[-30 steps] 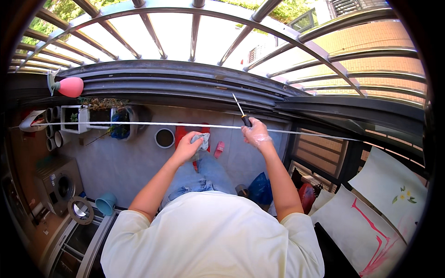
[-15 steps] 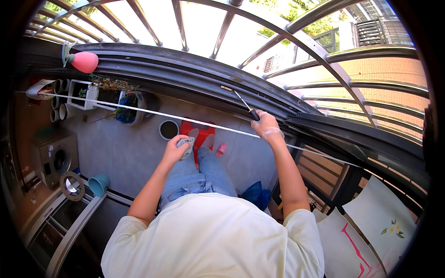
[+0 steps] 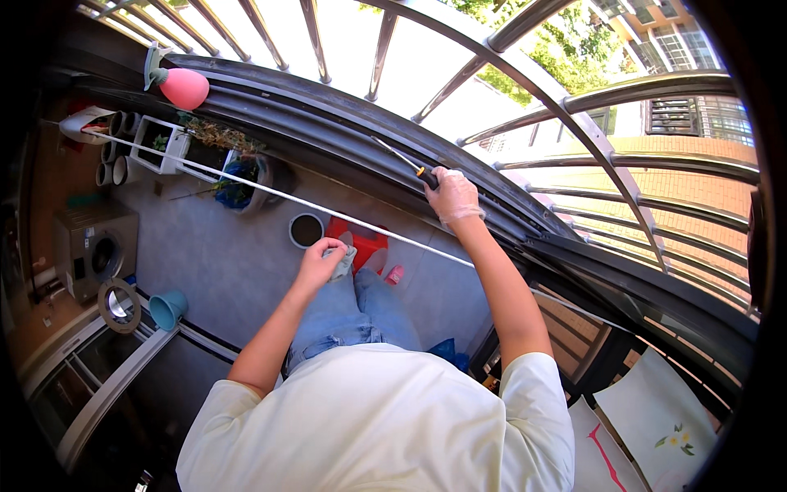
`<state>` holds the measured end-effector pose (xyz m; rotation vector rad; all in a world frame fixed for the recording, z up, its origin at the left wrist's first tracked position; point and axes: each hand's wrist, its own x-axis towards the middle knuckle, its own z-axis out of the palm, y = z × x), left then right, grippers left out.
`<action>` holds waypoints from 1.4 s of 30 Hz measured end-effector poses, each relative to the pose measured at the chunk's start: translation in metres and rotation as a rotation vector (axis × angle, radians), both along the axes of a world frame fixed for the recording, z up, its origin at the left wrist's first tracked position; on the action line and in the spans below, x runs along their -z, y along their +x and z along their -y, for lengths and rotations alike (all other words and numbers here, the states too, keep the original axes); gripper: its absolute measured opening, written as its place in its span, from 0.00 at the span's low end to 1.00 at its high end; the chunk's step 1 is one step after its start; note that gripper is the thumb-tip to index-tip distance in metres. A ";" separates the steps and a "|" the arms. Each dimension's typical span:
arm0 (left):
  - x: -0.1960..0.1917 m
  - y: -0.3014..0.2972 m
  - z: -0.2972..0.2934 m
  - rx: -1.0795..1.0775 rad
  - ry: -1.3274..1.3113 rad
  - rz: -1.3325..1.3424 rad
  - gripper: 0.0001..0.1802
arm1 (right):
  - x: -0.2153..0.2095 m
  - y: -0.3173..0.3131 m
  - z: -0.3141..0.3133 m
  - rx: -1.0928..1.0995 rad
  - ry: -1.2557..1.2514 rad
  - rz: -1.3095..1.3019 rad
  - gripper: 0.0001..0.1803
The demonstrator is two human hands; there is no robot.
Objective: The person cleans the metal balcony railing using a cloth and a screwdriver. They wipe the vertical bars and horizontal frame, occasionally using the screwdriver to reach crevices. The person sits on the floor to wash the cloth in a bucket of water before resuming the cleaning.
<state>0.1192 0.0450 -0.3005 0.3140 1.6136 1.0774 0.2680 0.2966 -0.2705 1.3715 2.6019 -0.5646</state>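
My right hand (image 3: 453, 195), in a thin clear plastic glove, is closed round the dark and yellow handle of a screwdriver (image 3: 407, 161). Its metal shaft points up and left over the dark window track (image 3: 328, 115), though whether the tip touches the track I cannot tell. Bare and lower down, my left hand (image 3: 321, 264) grips a crumpled grey-green cloth (image 3: 343, 263) in front of my jeans. A pink spray bottle (image 3: 184, 88) with a grey-green head stands at the left end of the track.
Metal railing bars (image 3: 382, 53) curve beyond the track. A white pole (image 3: 328, 211) crosses below it. Beneath me are a red stool (image 3: 370, 241) and a round bucket (image 3: 307, 230). Planters (image 3: 156, 144), a washing machine (image 3: 97, 246) and a teal bucket (image 3: 168, 310) are at left.
My right hand and the screwdriver have shifted left and up along the track. The view has turned a little; my left hand still holds the cloth.
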 end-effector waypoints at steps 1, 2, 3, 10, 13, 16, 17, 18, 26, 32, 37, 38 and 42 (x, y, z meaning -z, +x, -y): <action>-0.004 -0.006 0.001 0.001 -0.010 -0.003 0.07 | 0.000 -0.010 -0.005 0.009 -0.024 0.029 0.16; -0.006 -0.012 0.003 0.004 -0.020 -0.007 0.07 | 0.000 -0.017 -0.007 0.020 -0.047 0.058 0.16; -0.006 -0.017 0.006 0.007 -0.027 -0.004 0.08 | -0.001 -0.020 -0.006 0.038 -0.059 0.023 0.16; -0.025 -0.021 -0.012 -0.122 0.127 0.291 0.15 | -0.024 -0.020 0.064 -0.006 -0.426 -0.329 0.23; -0.018 -0.013 -0.028 -0.151 0.192 0.416 0.16 | -0.043 -0.039 0.101 -0.136 -0.736 -0.238 0.22; -0.012 -0.014 -0.030 -0.245 0.146 0.569 0.15 | -0.045 -0.039 0.100 -0.017 -0.564 -0.403 0.14; -0.012 -0.015 -0.028 -0.275 0.140 0.557 0.15 | -0.037 -0.039 0.084 0.091 -0.444 -0.469 0.12; -0.010 -0.017 -0.024 -0.306 0.135 0.545 0.14 | -0.023 -0.036 0.067 0.221 -0.266 -0.455 0.09; -0.013 -0.035 -0.009 -0.328 0.062 0.465 0.14 | 0.031 -0.037 -0.013 -0.079 0.097 0.332 0.15; -0.005 -0.036 0.007 -0.375 0.040 0.474 0.14 | 0.025 -0.053 -0.019 -0.178 0.027 0.426 0.12; 0.001 -0.038 0.010 -0.379 0.029 0.427 0.14 | 0.020 -0.052 -0.023 -0.205 0.008 0.420 0.10; -0.001 -0.038 0.010 -0.388 0.027 0.418 0.14 | 0.018 -0.051 -0.022 -0.196 0.007 0.391 0.11; -0.006 -0.040 0.009 -0.420 0.039 0.409 0.14 | 0.005 -0.041 -0.027 0.177 -0.175 0.042 0.14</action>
